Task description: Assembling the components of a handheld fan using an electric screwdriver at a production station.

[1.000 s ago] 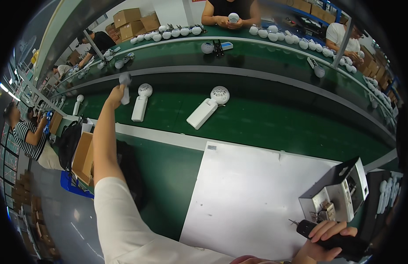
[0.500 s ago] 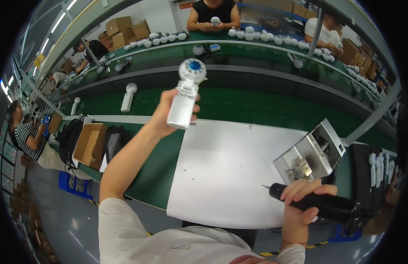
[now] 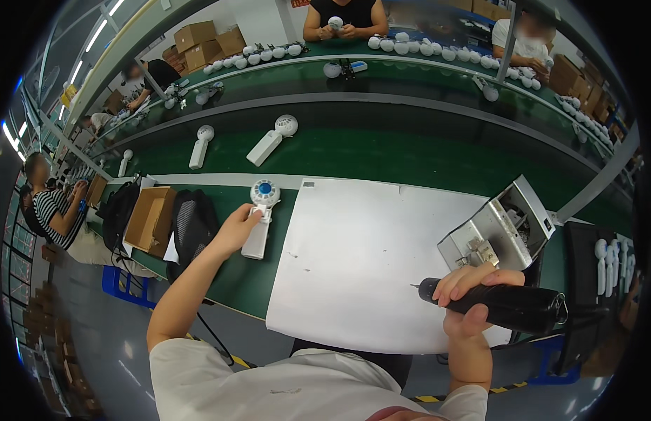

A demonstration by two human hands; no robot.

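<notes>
My left hand (image 3: 236,230) is closed around the neck of what looks like a white handheld fan (image 3: 254,241), its round head slotted and blue in the middle. This fan is over the green bench, just left of a white paper sheet (image 3: 353,259). My right hand (image 3: 473,291) grips a black electric screwdriver (image 3: 515,306), its thin bit pointing left above the sheet. Whether a screw sits on the bit is too small to tell. Beyond that hand stands an open-fronted metal box (image 3: 497,228), probably a screw feeder.
More white fans, one (image 3: 267,146) nearest, lie on the green conveyor (image 3: 381,154). A black bag (image 3: 193,224) and a cardboard box (image 3: 151,221) are at left. White parts (image 3: 606,266) fill a black tray at right. Co-workers sit across the line behind a metal rail.
My left hand has brought the blue-centred fan down from above the conveyor to the bench, nearer me. Another fan now shows on the conveyor. The screwdriver has shifted slightly left.
</notes>
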